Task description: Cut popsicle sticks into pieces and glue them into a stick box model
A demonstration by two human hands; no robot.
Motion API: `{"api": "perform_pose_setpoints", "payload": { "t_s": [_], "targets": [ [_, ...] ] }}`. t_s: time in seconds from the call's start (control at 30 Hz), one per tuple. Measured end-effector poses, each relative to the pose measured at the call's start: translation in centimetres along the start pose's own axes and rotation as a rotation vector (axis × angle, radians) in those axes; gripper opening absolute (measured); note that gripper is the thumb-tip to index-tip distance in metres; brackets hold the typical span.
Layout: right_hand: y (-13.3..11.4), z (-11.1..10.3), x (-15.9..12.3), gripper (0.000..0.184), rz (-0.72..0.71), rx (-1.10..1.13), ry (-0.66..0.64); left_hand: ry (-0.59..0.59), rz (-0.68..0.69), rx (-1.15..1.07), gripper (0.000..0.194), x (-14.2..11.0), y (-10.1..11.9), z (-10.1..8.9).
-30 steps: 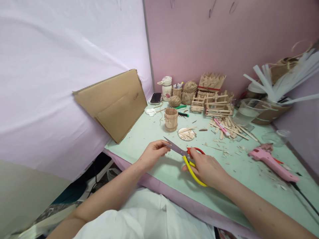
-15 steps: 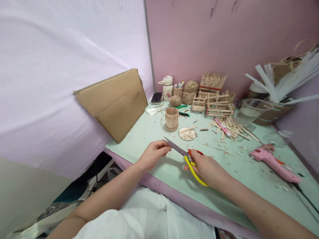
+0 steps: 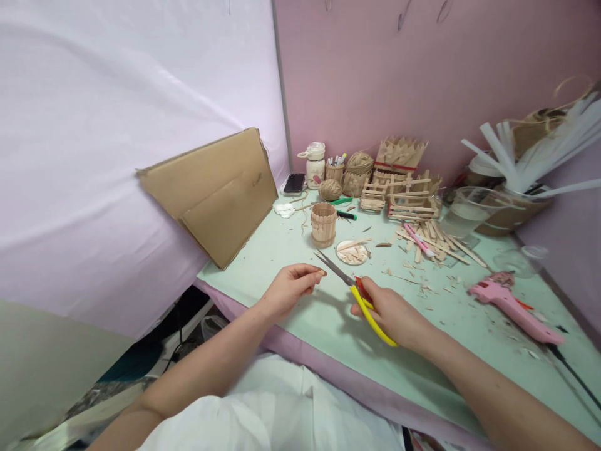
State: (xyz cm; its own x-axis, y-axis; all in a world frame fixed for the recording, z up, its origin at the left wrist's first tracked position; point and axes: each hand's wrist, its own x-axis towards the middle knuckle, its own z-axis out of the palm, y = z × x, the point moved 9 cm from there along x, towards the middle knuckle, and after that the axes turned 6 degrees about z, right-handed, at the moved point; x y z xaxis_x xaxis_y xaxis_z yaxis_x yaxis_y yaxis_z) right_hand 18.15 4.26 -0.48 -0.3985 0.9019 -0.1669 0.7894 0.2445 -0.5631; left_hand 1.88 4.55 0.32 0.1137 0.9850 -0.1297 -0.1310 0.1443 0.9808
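Observation:
My right hand (image 3: 392, 311) is closed around the red and yellow handles of a pair of scissors (image 3: 339, 272), whose blades point up and to the left, slightly parted at the tip. Just left of the blades, my left hand (image 3: 292, 288) pinches a tiny pale piece (image 3: 321, 274), too small to make out clearly. Beyond the hands stands a small round cup made of wooden sticks (image 3: 323, 225). Close to it lies a white round lid (image 3: 353, 253) with cut wood bits on it.
A cardboard sheet (image 3: 225, 200) leans at the left. Loose wooden sticks (image 3: 436, 241) and a pink glue gun (image 3: 516, 310) lie at the right, amid scraps. At the back are twine balls (image 3: 330, 190), a white bottle (image 3: 315, 166), a phone (image 3: 295, 183) and small stick crates (image 3: 413, 199).
The scissors have drawn back a little to the right, away from my left fingertips, and their handles have come closer together. My left hand stays nearly in place.

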Motion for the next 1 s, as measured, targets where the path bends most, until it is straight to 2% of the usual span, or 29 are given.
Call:
{"api": "perform_pose_setpoints", "payload": {
  "t_s": [0.13,0.27,0.43,0.7,0.87,1.0],
  "targets": [
    [-0.4,-0.5,0.0,0.032,-0.020,-0.198,0.069,0.002,0.065,0.061,0.016,0.1,0.5,-0.2],
    [-0.7,-0.6,-0.1,0.039,-0.023,-0.299,0.088,0.002,0.128,0.132,0.015,0.1,0.9,-0.5],
    [-1.1,-0.8,-0.3,0.038,-0.034,-0.310,0.103,-0.042,0.191,0.195,0.013,-0.1,1.5,-0.2],
    [-1.2,-0.5,-0.4,0.036,-0.034,-0.358,0.077,-0.054,0.218,0.206,0.012,-0.2,1.9,-0.1],
    [-1.2,-0.3,-0.4,0.035,-0.038,-0.377,0.063,-0.064,0.206,0.193,0.011,-0.1,1.6,-0.1],
    [-0.9,-0.3,-0.4,0.031,-0.007,-0.342,0.032,-0.074,0.188,0.215,0.018,0.0,1.4,-0.1]
  ]
}}
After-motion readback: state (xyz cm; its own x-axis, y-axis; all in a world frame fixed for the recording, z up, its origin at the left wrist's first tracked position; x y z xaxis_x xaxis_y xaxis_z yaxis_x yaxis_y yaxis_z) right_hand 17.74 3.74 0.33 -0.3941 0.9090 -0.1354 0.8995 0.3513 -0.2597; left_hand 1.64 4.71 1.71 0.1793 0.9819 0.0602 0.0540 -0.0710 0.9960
